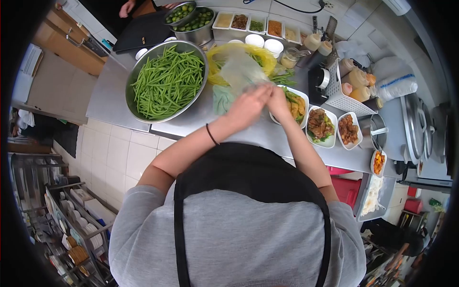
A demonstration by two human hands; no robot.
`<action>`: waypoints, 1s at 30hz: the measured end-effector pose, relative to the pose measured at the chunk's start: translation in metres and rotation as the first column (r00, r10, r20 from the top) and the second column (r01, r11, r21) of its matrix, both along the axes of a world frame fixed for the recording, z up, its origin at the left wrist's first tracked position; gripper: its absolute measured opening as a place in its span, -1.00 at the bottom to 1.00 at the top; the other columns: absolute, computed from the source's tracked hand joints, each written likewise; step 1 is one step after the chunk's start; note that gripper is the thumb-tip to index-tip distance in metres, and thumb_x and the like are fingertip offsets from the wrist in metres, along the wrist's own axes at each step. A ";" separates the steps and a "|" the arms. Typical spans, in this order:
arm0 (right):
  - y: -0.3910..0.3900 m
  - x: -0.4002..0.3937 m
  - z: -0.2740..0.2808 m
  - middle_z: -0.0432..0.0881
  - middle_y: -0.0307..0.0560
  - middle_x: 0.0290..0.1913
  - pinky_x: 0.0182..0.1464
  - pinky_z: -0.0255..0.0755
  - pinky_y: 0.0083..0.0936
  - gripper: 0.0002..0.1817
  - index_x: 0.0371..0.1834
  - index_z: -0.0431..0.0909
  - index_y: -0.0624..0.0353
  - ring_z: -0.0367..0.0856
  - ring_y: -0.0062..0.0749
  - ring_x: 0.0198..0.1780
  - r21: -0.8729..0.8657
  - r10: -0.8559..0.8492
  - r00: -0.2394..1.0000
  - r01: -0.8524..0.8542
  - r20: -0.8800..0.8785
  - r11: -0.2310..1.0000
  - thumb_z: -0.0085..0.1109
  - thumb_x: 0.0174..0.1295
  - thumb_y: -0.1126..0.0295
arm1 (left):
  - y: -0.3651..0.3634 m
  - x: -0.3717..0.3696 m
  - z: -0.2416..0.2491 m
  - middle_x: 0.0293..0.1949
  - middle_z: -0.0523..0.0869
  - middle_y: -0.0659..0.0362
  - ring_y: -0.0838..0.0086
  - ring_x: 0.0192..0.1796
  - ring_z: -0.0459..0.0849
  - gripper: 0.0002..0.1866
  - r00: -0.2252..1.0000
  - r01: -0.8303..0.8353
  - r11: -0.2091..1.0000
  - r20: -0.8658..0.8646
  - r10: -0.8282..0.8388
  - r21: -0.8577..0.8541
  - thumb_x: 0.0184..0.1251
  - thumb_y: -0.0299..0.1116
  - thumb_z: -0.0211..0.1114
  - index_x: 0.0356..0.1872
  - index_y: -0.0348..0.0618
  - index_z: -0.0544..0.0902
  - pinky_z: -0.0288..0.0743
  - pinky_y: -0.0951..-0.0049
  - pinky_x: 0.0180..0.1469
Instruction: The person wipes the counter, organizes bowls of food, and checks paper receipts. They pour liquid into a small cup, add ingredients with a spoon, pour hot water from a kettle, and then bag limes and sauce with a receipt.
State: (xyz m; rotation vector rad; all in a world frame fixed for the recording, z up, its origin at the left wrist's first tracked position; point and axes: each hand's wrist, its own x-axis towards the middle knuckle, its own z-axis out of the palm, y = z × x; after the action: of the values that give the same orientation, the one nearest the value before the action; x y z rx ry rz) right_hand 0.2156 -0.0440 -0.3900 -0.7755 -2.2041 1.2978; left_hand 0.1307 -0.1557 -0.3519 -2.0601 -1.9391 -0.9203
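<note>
My left hand [248, 103] and my right hand [278, 101] meet above the counter, fingers closed and somewhat blurred. Between them they grip the gathered edge of a clear plastic bag [241, 67], which spreads away from me. Beneath the bag lies a yellow plastic bag [217, 52] with green beans partly showing. A pale green cloth [223, 99] rests near my left wrist. Close to my right hand stands a white bowl of yellowish food with greens [295, 106], partly covered by my forearm. What exactly the fingertips pinch is hidden.
A large steel bowl of green beans [167, 81] sits at left. Small green fruits fill a pot [196, 26] behind it. Seasoning containers [258, 25] line the back. Dishes of meat [321, 125] and a white bottle basket [342, 93] stand at right. Another person's hand [126, 8] shows top left.
</note>
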 end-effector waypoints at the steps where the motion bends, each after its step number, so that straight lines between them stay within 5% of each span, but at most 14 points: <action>1: -0.002 -0.004 0.001 0.61 0.03 -0.29 -0.16 0.40 -0.44 -0.75 -0.24 0.56 0.31 0.56 -0.32 -0.29 -0.011 0.093 0.976 -0.097 -0.200 0.995 -0.02 0.05 0.45 | 0.000 0.010 0.001 -0.02 0.50 -0.05 0.19 -0.08 0.55 -0.66 0.997 0.047 0.998 0.056 -0.049 0.036 -0.02 -0.57 0.04 -0.13 -0.38 0.50 0.49 0.31 -0.12; 5: -0.013 -0.021 0.049 0.61 0.05 -0.29 -0.16 0.41 -0.42 -0.75 -0.24 0.56 0.28 0.57 -0.27 -0.28 0.104 0.197 0.980 -0.195 -0.004 0.975 0.00 0.04 0.42 | -0.011 0.040 0.018 -0.02 0.50 -0.04 0.18 -0.01 0.51 -0.64 0.953 0.228 0.971 0.187 -0.237 0.067 -0.06 -0.65 0.02 -0.13 -0.40 0.49 0.46 0.31 -0.07; 7: -0.018 -0.028 0.067 0.60 0.07 -0.29 -0.17 0.41 -0.41 -0.75 -0.23 0.56 0.26 0.57 -0.23 -0.28 0.166 0.258 0.957 -0.279 0.133 0.946 0.01 0.04 0.40 | -0.018 0.046 0.031 0.01 0.47 0.01 0.17 0.05 0.47 -0.55 0.819 0.414 0.910 0.421 -0.390 0.037 -0.07 -0.67 0.00 -0.03 -0.27 0.46 0.40 0.36 0.02; 10: -0.005 -0.037 0.053 0.59 0.08 -0.26 -0.13 0.39 -0.43 -0.70 -0.18 0.54 0.23 0.56 -0.25 -0.23 0.204 0.327 0.890 -0.401 0.318 0.893 0.00 0.05 0.32 | -0.026 0.029 0.054 0.00 0.47 0.03 0.17 0.03 0.48 -0.56 0.816 0.316 0.944 0.535 -0.219 -0.095 -0.10 -0.68 0.04 -0.07 -0.22 0.49 0.40 0.36 0.02; 12: 0.008 -0.040 0.032 0.59 0.09 -0.23 -0.11 0.39 -0.44 -0.66 -0.15 0.52 0.21 0.56 -0.27 -0.21 0.213 0.348 0.831 -0.470 0.435 0.857 -0.01 0.06 0.27 | -0.025 0.010 0.042 -0.02 0.48 0.04 0.19 0.01 0.49 -0.56 0.838 0.269 0.963 0.487 -0.244 0.019 -0.11 -0.68 0.05 -0.09 -0.18 0.51 0.41 0.38 -0.01; 14: 0.022 -0.043 0.003 0.58 0.09 -0.21 -0.09 0.38 -0.45 -0.63 -0.12 0.51 0.18 0.55 -0.28 -0.18 0.230 0.340 0.777 -0.517 0.529 0.824 -0.02 0.07 0.21 | -0.030 -0.008 0.040 -0.10 0.52 0.06 0.24 -0.29 0.56 -0.59 0.657 0.235 0.971 0.728 -0.195 0.048 -0.10 -0.67 0.08 -0.12 -0.22 0.54 0.47 0.43 -0.26; 18: 0.050 -0.051 -0.066 0.57 0.11 -0.16 -0.05 0.36 -0.48 -0.56 -0.05 0.48 0.14 0.54 -0.31 -0.12 0.304 0.292 0.726 -0.569 0.623 0.764 -0.04 0.08 0.11 | -0.031 -0.049 -0.050 -0.14 0.53 0.10 0.28 -0.20 0.52 -0.65 0.710 0.068 0.973 0.696 0.106 -0.218 -0.08 -0.61 0.12 -0.17 -0.18 0.56 0.46 0.39 -0.19; 20: 0.064 -0.052 -0.103 0.56 0.11 -0.14 -0.03 0.35 -0.49 -0.52 -0.01 0.47 0.12 0.53 -0.32 -0.09 0.349 0.278 0.725 -0.584 0.630 0.733 -0.05 0.09 0.05 | -0.037 -0.058 -0.106 -0.18 0.54 0.12 0.27 -0.12 0.48 -0.75 0.996 -0.057 0.970 0.056 0.072 -0.238 -0.06 -0.52 0.14 -0.27 -0.17 0.57 0.44 0.32 -0.10; 24: 0.079 -0.041 -0.203 0.55 0.13 -0.09 0.01 0.33 -0.52 -0.45 0.05 0.44 0.08 0.52 -0.35 -0.03 0.466 0.270 0.769 -0.584 0.579 0.665 -0.07 0.10 -0.05 | -0.058 -0.070 -0.095 -0.19 0.55 0.10 0.25 -0.10 0.47 -0.82 0.995 -0.097 0.950 -0.051 0.085 -0.296 -0.05 -0.46 0.14 -0.35 -0.18 0.58 0.42 0.25 -0.07; 26: 0.081 -0.035 -0.263 0.54 0.13 -0.07 0.04 0.32 -0.53 -0.41 0.09 0.43 0.05 0.51 -0.36 0.00 0.551 0.278 0.805 -0.569 0.524 0.611 -0.08 0.11 -0.11 | -0.065 -0.084 -0.110 -0.11 0.53 0.11 0.23 -0.04 0.44 -0.74 0.978 -0.198 0.878 -0.027 0.207 -0.435 -0.01 -0.37 0.16 -0.24 -0.18 0.57 0.40 0.22 -0.05; 30: 0.056 -0.079 -0.131 0.56 0.12 -0.17 -0.05 0.36 -0.45 -0.56 -0.06 0.48 0.14 0.53 -0.25 -0.13 0.261 0.335 0.631 -0.662 0.700 0.703 -0.03 0.07 0.11 | -0.064 -0.079 -0.061 -0.07 0.53 0.07 0.19 0.03 0.45 -0.77 0.976 -0.126 0.764 0.057 0.208 -0.632 0.05 -0.33 0.17 -0.26 -0.18 0.58 0.40 0.28 -0.01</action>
State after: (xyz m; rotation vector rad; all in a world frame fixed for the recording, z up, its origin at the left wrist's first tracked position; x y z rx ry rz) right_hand 0.1364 0.0116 -0.5210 -0.3557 -3.3030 0.6132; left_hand 0.0516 -0.2192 -0.4126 -2.1008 -2.7351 -0.3835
